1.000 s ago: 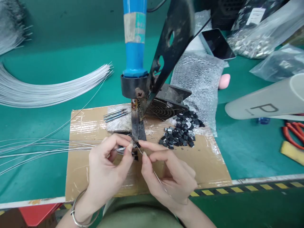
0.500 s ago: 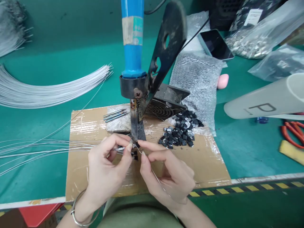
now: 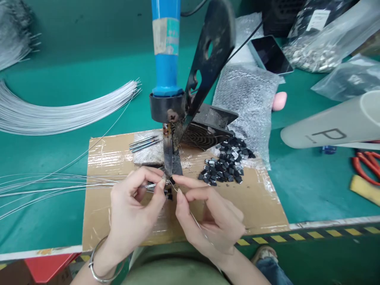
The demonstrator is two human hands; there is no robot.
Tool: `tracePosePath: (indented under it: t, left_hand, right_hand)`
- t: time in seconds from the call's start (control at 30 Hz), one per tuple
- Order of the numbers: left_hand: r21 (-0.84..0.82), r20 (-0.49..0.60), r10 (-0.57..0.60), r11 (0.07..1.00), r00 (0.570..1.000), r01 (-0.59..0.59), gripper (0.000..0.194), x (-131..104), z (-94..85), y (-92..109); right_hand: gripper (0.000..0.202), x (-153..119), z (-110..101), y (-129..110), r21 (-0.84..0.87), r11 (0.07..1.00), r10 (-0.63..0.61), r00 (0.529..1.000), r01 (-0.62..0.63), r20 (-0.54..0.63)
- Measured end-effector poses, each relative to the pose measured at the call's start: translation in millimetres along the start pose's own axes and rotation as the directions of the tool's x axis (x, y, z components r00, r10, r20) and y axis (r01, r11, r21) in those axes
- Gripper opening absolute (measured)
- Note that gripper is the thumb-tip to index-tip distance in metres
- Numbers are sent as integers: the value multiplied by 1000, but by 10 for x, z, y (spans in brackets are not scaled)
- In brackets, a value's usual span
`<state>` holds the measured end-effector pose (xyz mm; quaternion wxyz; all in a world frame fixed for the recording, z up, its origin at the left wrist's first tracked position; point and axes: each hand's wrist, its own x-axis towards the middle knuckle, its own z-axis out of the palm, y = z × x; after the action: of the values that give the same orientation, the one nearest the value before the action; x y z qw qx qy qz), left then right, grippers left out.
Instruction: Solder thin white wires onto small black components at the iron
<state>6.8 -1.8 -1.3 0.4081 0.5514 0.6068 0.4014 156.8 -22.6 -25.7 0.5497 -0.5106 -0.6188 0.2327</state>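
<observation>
My left hand (image 3: 138, 204) is closed in a pinch just below the soldering iron tip (image 3: 168, 160). A thin wire appears to be between its fingertips; the very end is hidden. In my right hand (image 3: 209, 217), thumb and fingers pinch a strand of solder wire (image 3: 194, 218), which runs down across the palm towards the wrist. The strand's upper end reaches the iron tip. Several pale wires (image 3: 101, 185) come in from the left beneath my left hand, with small black connectors (image 3: 169, 196) at their ends. The blue-handled soldering iron (image 3: 166, 75) points straight down in a black metal bracket (image 3: 208, 59).
A cardboard sheet (image 3: 255, 209) covers the bench front. On it lie a pile of black connectors (image 3: 224, 166) and metal rods (image 3: 144, 143), with a small fan (image 3: 204, 132) behind. A wire bundle (image 3: 68, 118) lies left; bubble wrap (image 3: 243, 95), a phone (image 3: 271, 55) and red-handled pliers (image 3: 366, 168) lie right.
Both hands hold almost the same position at the iron tip. A person's shoe and trouser leg have come into view below the bench at the lower right.
</observation>
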Motion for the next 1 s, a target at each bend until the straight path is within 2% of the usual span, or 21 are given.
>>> tracePosePath:
  t: [1.0]
  left_hand:
    - [40,21,4,999,1000,-5,14,-3,0,-3]
  right_hand:
    - [20,22,-5,0,-2,1000,23,1000,-23,2]
